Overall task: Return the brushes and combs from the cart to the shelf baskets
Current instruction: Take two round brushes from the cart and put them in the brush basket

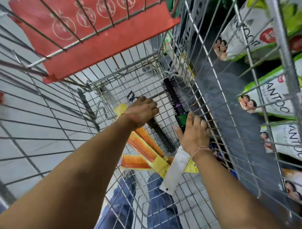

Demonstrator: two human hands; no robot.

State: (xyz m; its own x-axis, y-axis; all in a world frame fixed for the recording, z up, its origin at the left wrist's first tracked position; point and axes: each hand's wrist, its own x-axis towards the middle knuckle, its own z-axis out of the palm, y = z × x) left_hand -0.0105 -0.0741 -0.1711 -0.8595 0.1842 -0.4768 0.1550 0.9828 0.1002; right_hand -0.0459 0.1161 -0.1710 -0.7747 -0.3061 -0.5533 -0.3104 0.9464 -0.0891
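Note:
Both my arms reach down into a wire shopping cart (113,87). My left hand (141,111) is closed around the handle of a black round brush (163,135) lying on the cart floor. My right hand (192,132) grips the green-and-black handle end of a second round brush (172,94) with black and purple bristles, which lies along the cart's right side. Several orange combs on yellow cards (142,149) lie under and between my forearms. A white card (174,172) rests beside my right wrist.
The cart's red child-seat flap (91,31) hangs above at the far end. Shelves at the right hold white and green soap packs (247,31). Grey floor tiles (15,97) and my jeans show through the wire mesh.

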